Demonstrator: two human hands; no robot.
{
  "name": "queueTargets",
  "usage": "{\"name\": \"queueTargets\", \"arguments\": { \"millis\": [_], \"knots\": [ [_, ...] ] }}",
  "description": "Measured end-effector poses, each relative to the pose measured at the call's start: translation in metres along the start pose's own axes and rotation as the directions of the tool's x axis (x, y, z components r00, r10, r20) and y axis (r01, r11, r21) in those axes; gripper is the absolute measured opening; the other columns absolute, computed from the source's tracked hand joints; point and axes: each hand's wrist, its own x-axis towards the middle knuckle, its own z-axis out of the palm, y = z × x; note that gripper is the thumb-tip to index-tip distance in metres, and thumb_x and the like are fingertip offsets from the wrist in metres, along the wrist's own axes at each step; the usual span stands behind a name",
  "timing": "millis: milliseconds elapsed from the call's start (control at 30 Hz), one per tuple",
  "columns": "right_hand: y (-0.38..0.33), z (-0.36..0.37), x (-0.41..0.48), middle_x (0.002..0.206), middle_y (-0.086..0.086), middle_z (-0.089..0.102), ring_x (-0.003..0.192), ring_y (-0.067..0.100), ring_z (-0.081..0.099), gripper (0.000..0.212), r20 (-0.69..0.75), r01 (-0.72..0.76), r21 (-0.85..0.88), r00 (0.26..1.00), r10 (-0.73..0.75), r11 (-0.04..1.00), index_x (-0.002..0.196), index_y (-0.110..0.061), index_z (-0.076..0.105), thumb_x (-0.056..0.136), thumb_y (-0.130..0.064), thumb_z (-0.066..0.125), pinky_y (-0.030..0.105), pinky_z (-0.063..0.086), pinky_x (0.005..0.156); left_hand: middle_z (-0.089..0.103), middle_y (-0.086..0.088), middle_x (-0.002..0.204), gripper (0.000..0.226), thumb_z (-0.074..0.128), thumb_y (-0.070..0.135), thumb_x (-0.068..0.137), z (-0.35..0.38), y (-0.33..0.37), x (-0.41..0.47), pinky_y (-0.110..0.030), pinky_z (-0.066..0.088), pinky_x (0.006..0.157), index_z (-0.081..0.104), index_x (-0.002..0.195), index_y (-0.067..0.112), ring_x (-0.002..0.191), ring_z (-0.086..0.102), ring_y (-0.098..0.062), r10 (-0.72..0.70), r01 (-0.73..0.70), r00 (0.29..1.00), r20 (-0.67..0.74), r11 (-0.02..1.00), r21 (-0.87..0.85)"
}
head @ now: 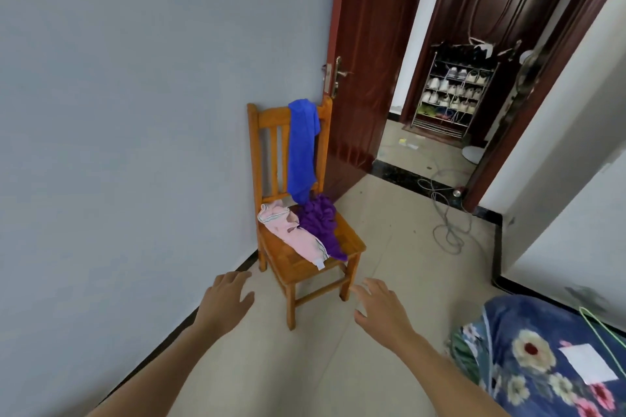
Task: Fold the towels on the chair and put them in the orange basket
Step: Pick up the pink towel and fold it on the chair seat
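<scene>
A small wooden chair (298, 267) stands against the grey wall. A blue towel (301, 145) hangs over its backrest. On the seat a crumpled pink towel (293, 230) lies beside a bunched purple towel (320, 223). My left hand (225, 301) reaches forward, fingers relaxed, short of the chair's front left. My right hand (381, 308) is stretched out, fingers spread, near the chair's front right leg. Neither hand touches or holds anything. No orange basket is in view.
A dark red door (366, 44) stands open behind the chair. Through the doorway are a shoe rack (450, 91) and a grey cable (447, 213) coiled on the floor. A blue floral blanket (542, 359) lies at lower right.
</scene>
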Motion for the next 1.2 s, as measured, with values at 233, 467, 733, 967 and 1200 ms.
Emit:
{"name": "queueTargets", "arguments": {
  "millis": [233,467,733,967,1200],
  "knots": [
    [0.041,0.009,0.109,0.147,-0.003,0.031,0.136,0.015,0.027,0.045,0.032,0.032,0.013,0.999,-0.033,0.999,0.139,-0.023,0.036,0.095,-0.031,0.045,0.027,0.031,0.105,0.041,0.000,0.144,0.045,0.042,0.034,0.096,0.016,-0.017,0.092,-0.030,0.032,0.106,0.037,0.139,0.021,0.134,0.032,-0.019,-0.141,0.141,0.990,-0.006,0.990,-0.024],
    [0.083,-0.004,0.246,0.147,-0.004,0.030,0.135,0.016,0.028,0.045,0.130,0.068,-0.023,0.989,-0.064,0.997,0.138,-0.024,0.036,0.095,-0.033,0.045,0.027,0.030,0.105,0.042,-0.004,0.143,0.044,0.042,0.032,0.096,0.042,-0.014,0.227,-0.033,0.035,0.105,0.038,0.139,0.019,0.134,0.034,-0.022,-0.291,0.297,0.955,0.059,0.944,-0.145],
    [0.107,-0.005,0.354,0.145,-0.004,0.035,0.132,0.014,0.032,0.045,0.211,0.084,-0.010,0.974,-0.080,0.996,0.138,-0.023,0.038,0.095,-0.032,0.046,0.024,0.032,0.104,0.043,-0.001,0.144,0.046,0.043,0.039,0.095,0.058,0.009,0.317,-0.036,0.037,0.108,0.041,0.137,0.021,0.133,0.037,-0.021,-0.381,0.409,0.911,0.157,0.883,-0.230],
    [0.119,0.014,0.436,0.142,-0.001,0.037,0.131,0.018,0.033,0.045,0.353,0.227,0.004,0.911,-0.214,0.974,0.137,-0.021,0.039,0.094,-0.029,0.047,0.027,0.033,0.105,0.046,-0.004,0.140,0.042,0.049,0.033,0.094,0.078,0.012,0.345,-0.032,0.043,0.102,0.046,0.133,0.018,0.122,0.050,-0.019,-0.553,0.581,0.813,0.182,0.753,-0.310],
    [0.139,0.026,0.541,0.136,0.002,0.040,0.128,0.022,0.035,0.046,0.482,0.449,-0.014,0.786,-0.388,0.893,0.136,-0.019,0.040,0.092,-0.028,0.047,0.033,0.036,0.103,0.050,-0.007,0.135,0.039,0.050,0.027,0.094,0.101,0.037,0.375,-0.031,0.042,0.102,0.047,0.131,0.013,0.123,0.047,-0.020,-0.770,0.759,0.612,0.181,0.508,-0.406]
  ]
}}
